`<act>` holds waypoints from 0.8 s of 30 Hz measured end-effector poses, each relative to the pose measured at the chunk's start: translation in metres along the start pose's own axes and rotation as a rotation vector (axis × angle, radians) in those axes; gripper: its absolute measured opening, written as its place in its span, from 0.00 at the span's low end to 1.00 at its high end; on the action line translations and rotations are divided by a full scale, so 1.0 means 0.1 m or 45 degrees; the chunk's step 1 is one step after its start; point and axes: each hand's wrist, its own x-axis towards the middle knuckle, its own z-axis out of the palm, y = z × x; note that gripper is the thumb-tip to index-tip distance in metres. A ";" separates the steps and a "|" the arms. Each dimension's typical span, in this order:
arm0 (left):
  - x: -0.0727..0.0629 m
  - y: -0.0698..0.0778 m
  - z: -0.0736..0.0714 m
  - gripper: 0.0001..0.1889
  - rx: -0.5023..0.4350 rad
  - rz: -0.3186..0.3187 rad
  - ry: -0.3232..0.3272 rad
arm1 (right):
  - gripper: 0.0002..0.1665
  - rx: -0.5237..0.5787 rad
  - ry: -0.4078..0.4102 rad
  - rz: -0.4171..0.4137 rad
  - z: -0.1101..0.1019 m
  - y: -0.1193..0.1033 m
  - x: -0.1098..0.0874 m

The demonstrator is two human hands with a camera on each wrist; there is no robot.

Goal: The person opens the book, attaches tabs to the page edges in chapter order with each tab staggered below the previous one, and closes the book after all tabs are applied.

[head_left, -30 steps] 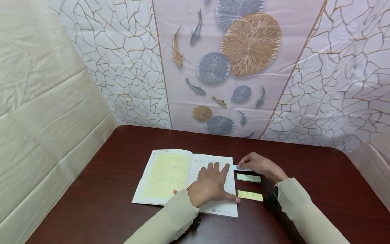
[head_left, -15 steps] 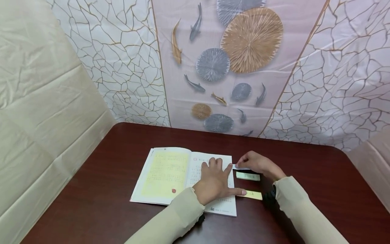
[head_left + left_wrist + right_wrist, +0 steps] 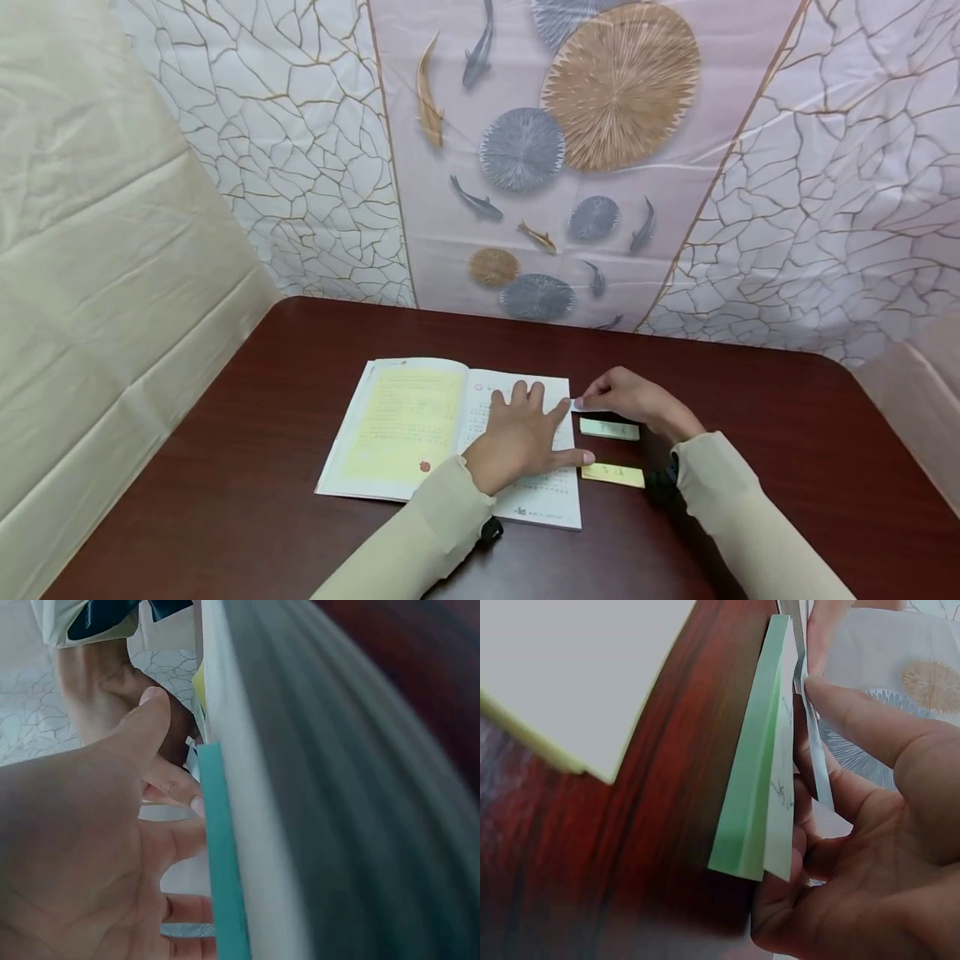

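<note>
An open book [image 3: 408,429] lies on the dark table. My left hand [image 3: 510,442] rests on its right page with fingers spread, the thumb reaching past the page edge to the near end of a yellow sticky-note pad [image 3: 615,475]. At the upper right edge of that page, my right hand [image 3: 633,396] pinches a narrow pale blue sticky-note strip [image 3: 819,761] between thumb and fingers. The strip's left end meets the page edge beside my left index fingertip. Just below the right hand sits a green sticky-note pad [image 3: 609,429], its layers fanned slightly in the right wrist view.
The reddish-brown table [image 3: 225,467] extends around the book. Behind it hangs a patterned cloth [image 3: 525,150] with fish and round leaf shapes. A cream cloth wall [image 3: 112,292] stands at the left.
My right hand has shifted slightly left, bringing the strip against the page edge. My left thumb slid out over the yellow pad, then partly back. The head view has tilted a little.
</note>
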 end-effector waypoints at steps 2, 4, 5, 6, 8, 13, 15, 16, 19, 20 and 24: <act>0.00 0.00 0.00 0.47 0.016 -0.013 0.014 | 0.15 0.014 0.000 -0.002 0.00 -0.03 0.00; 0.00 0.00 -0.02 0.46 0.028 -0.025 0.024 | 0.19 0.024 0.007 0.019 -0.01 -0.05 0.00; 0.00 0.01 -0.02 0.46 0.034 -0.029 0.026 | 0.21 0.022 0.010 0.025 -0.01 -0.05 0.00; -0.01 0.01 -0.03 0.46 0.038 -0.031 0.029 | 0.23 0.019 0.014 0.031 -0.01 -0.06 0.00; -0.02 0.02 -0.05 0.45 0.039 -0.026 0.026 | 0.26 0.025 0.024 0.049 0.00 -0.06 0.01; -0.09 -0.05 -0.11 0.46 -0.073 0.012 0.001 | 0.31 0.009 0.030 0.053 0.01 -0.04 0.03; -0.12 -0.09 -0.13 0.46 -0.146 0.037 -0.013 | 0.30 -0.005 0.029 0.071 0.02 -0.04 0.02; -0.14 -0.11 -0.13 0.47 -0.183 0.053 -0.020 | 0.30 -0.012 0.033 0.091 0.02 -0.03 0.01; -0.18 -0.19 -0.14 0.47 -0.281 0.105 -0.035 | 0.38 -0.014 0.036 0.145 0.02 -0.02 -0.02; -0.19 -0.22 -0.13 0.47 -0.312 0.125 -0.039 | 0.41 -0.004 0.044 0.163 0.02 -0.01 -0.04; -0.28 -0.35 -0.10 0.47 -0.452 0.195 -0.034 | 0.46 0.026 0.069 0.178 0.02 0.00 -0.07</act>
